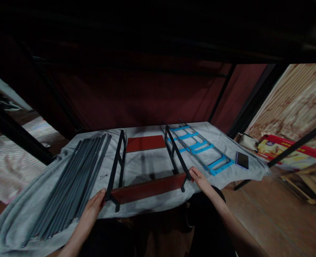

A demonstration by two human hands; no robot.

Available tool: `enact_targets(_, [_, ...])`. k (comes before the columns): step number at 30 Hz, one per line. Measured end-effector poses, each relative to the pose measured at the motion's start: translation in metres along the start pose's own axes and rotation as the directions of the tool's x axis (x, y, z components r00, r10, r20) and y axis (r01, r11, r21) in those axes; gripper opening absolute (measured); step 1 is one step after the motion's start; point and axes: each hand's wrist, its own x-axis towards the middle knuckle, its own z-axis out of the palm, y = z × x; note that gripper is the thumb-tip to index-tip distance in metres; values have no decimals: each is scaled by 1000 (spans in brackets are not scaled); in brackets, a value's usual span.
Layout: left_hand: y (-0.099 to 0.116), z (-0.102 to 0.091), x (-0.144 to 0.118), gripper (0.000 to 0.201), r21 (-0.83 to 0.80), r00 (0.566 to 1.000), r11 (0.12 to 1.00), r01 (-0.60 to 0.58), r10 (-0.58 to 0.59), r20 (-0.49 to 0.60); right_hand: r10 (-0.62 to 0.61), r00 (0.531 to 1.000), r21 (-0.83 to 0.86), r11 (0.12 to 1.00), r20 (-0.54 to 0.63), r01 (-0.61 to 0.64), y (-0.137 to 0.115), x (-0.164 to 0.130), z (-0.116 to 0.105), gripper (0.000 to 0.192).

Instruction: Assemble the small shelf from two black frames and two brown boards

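Both hands at the near board of a half-built rack, on a grey cloth over the worktop.

Dim room, dark red wall behind, brown floor. Left hand grips the left end of the red board at the black side frame; right hand holds the right end, near edge. Grey rods lie along the left edge, blue brackets and phone at the far right corner. No readable writing.
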Motion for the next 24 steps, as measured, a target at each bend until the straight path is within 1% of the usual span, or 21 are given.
enact_targets(2, [3,0,-1,49,-9,999,1000,-11,11,47,-5,999,-13,1000,32,6,-1,1,-2,46])
enact_targets(4, [5,0,-3,59,23,994,997,-75,73,78,7,999,-11,1000,35,-6,-2,1,-3,47])
enact_targets(6, [4,1,-5,63,82,986,984,-157,151,77,41,999,9,999,27,-41,-3,2,-1,49])
enact_targets(10, [-6,2,-6,61,176,956,940,-294,291,41,99,995,43,994,-9,-99,-5,2,6,52])
enact_targets(13, [-13,3,-4,59,198,944,923,-330,329,39,108,993,76,992,-51,-104,-6,0,9,52])
enact_targets(15, [-13,2,-3,59,179,951,934,-309,308,32,98,994,71,993,-54,-94,-7,-1,8,51])
enact_targets(16, [-11,1,-3,61,157,961,948,-277,276,27,89,995,55,995,-49,-86,-7,-1,7,49])
enact_targets(19, [-1,-1,-5,64,80,992,990,-118,113,61,54,998,-5,999,-21,-54,-7,-3,2,46])
enact_targets(21, [6,0,-7,63,50,994,998,-46,40,104,26,1000,-20,999,-9,-26,-6,-3,0,44])
enact_targets(22, [9,1,-9,62,36,993,998,-43,38,114,17,1000,-19,1000,-9,-17,-5,-2,0,42])
enact_targets(24, [11,3,-11,60,4,990,995,-104,103,98,21,1000,3,1000,-20,-21,-2,-1,2,41])
